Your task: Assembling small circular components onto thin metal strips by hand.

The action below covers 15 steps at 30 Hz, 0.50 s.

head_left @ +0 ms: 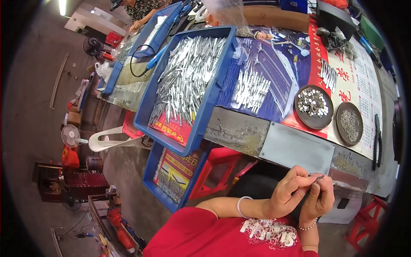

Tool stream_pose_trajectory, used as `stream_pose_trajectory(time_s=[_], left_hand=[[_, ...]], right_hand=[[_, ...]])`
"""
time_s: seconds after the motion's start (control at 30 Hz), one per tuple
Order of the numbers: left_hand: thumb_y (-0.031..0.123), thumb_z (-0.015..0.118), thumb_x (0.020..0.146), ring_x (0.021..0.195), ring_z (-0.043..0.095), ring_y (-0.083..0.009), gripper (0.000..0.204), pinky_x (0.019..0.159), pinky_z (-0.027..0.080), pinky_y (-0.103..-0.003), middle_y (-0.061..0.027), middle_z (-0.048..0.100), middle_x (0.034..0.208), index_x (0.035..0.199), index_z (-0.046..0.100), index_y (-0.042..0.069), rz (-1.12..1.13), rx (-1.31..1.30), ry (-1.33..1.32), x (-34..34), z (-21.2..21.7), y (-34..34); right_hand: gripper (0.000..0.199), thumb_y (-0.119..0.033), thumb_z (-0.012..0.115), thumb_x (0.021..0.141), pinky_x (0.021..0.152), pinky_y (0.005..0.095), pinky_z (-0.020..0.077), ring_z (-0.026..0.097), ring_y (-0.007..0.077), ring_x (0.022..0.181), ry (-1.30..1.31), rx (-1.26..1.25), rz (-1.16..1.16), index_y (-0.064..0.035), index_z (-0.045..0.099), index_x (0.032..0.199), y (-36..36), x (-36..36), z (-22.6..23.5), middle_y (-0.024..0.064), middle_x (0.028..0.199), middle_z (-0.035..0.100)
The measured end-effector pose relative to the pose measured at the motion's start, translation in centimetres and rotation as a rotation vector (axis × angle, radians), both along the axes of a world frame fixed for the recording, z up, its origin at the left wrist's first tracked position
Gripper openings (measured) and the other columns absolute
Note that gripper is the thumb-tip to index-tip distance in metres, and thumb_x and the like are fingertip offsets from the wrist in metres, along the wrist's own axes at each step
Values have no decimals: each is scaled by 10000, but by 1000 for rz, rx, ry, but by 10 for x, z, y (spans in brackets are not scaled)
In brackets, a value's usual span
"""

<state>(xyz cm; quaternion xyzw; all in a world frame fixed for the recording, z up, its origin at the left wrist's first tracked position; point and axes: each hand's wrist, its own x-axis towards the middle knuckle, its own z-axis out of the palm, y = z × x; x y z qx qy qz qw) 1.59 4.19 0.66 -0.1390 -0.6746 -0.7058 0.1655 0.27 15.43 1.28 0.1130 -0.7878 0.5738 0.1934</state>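
Observation:
My left hand point(287, 191), with a pale bangle on its wrist, pinches one end of a small thin dark metal piece point(317, 177). The fingers of my right hand point(319, 200), below a beaded bracelet, close on the other end; the fingertips hide most of it, so its exact kind is unclear. Both hands are raised in front of my chest, by the grey metal plate point(295, 147) at the bench edge. Beyond them lie a dark round dish of shiny discs point(314, 103) and a smaller dish of tiny metal parts point(349, 123). Black-handled pliers point(376, 143) rest at the right.
A large blue bin point(188, 147) heaped with silvery metal strips point(188, 73) stands left, above a lower blue bin point(165, 199). More strips point(251, 90) lie on the poster-covered bench, others point(329, 76) near the dishes. A red stool point(216, 169) stands underneath. Another person's hand point(136, 25) shows far left.

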Motion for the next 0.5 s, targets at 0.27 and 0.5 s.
stream_pose_trajectory(time_s=[0.27, 0.5], left_hand=[[-83, 529, 835, 797, 497, -184, 295, 701, 419, -251, -124, 497, 944, 1114, 546, 11, -83, 71, -66, 4, -3, 7], [-90, 537, 843, 816, 489, -152, 269, 721, 406, -232, -95, 498, 957, 1097, 566, -6, -111, 83, -138, 7, -9, -1]], right_hand=[[347, -240, 454, 950, 458, 328, 369, 495, 243, 513, 47, 155, -29, 4, 476, 705, 6, -3, -12, 124, 629, 524], [322, -235, 516, 889, 449, 336, 365, 476, 255, 495, 127, 90, 165, -13, 449, 666, 8, -13, -22, 118, 595, 475]])
